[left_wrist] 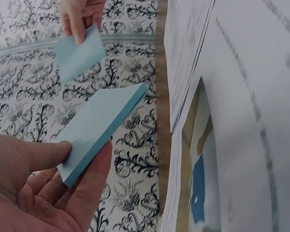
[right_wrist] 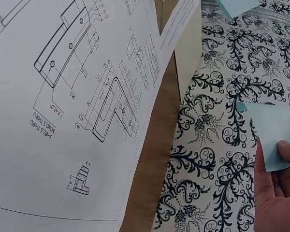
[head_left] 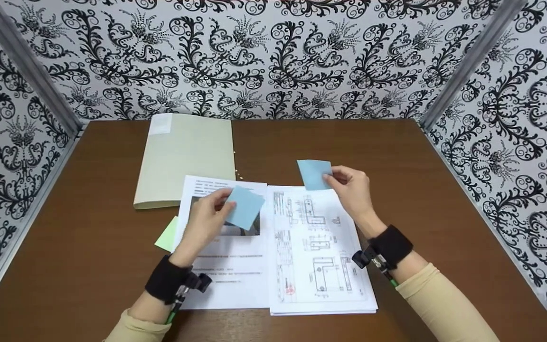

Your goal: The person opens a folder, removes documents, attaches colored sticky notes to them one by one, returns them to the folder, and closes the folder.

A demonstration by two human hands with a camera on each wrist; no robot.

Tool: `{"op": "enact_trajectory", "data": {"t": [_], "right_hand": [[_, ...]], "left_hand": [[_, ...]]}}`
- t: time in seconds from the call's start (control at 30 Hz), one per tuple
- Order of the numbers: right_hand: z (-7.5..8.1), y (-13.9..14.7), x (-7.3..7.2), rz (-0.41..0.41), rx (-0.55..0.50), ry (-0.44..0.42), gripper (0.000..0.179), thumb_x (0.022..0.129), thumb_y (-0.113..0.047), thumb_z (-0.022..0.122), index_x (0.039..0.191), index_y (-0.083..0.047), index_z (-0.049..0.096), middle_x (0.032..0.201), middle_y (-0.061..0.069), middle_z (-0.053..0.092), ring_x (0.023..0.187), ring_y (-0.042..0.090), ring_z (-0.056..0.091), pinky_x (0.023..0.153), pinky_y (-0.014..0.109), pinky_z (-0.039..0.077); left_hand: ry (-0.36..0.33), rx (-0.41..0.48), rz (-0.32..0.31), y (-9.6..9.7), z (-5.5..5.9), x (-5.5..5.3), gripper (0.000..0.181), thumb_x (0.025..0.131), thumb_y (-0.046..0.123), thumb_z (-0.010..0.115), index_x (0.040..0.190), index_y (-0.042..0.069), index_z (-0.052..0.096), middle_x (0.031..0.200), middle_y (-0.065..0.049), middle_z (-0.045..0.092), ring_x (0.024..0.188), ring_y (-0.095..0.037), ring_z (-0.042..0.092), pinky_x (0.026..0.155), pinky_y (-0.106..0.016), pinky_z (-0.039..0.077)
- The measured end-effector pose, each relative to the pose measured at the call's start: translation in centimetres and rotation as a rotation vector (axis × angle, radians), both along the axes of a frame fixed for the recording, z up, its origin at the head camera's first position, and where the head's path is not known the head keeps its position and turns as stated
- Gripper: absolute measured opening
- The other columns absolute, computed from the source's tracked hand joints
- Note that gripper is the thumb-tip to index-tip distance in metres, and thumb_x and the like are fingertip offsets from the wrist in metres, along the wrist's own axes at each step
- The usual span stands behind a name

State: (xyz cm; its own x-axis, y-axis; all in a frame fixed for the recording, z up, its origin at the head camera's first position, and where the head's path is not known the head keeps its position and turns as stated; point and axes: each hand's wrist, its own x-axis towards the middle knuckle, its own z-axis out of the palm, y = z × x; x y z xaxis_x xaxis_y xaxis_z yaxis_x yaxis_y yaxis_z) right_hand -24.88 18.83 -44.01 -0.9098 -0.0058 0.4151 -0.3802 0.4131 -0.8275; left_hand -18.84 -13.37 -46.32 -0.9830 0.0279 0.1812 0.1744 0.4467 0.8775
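Observation:
My left hand (head_left: 209,213) pinches a blue sticky-note pad (head_left: 246,207) between thumb and fingers, above the printed page (head_left: 231,287). In the left wrist view the pad (left_wrist: 101,118) shows its thick edge. A single blue sticky note (head_left: 315,175) is pinched in my right hand (head_left: 353,190), over the far edge of the drawing sheets (head_left: 297,289). From the right wrist, this note (right_wrist: 275,130) looks thin, with one corner curling, and the thumb lies on its face. Note and pad are apart.
A cream folder (head_left: 193,147) with a white label lies at the back left of the brown table (head_left: 420,190). A green sheet (head_left: 166,235) sticks out from under the left page. Patterned panels (head_left: 273,61) enclose the back and sides.

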Motion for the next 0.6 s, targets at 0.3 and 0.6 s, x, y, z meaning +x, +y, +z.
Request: {"op": "enact_trajectory", "data": {"t": [0.3, 0.6], "right_hand": [[-0.5, 0.7, 0.0, 0.003, 0.035, -0.014, 0.01, 0.093, 0.002, 0.076, 0.103, 0.007, 0.078, 0.098, 0.02, 0.077, 0.089, 0.029, 0.075, 0.074, 0.013, 0.052], [-0.6, 1.0, 0.0, -0.012, 0.079, -0.03, 0.012, 0.095, 0.001, 0.075, 0.105, 0.007, 0.078, 0.102, 0.02, 0.077, 0.094, 0.032, 0.075, 0.077, 0.013, 0.052]], "left_hand": [[0.01, -0.1, 0.115, -6.3, 1.4, 1.3, 0.035, 0.105, 0.004, 0.059, 0.138, -0.008, 0.061, 0.129, -0.029, 0.068, 0.114, -0.041, 0.068, 0.094, -0.051, 0.055], [-0.043, -0.234, 0.242, -12.3, 2.1, 2.8, 0.041, 0.107, 0.013, 0.058, 0.143, -0.007, 0.057, 0.13, -0.032, 0.066, 0.111, -0.042, 0.067, 0.087, -0.046, 0.052]]}}
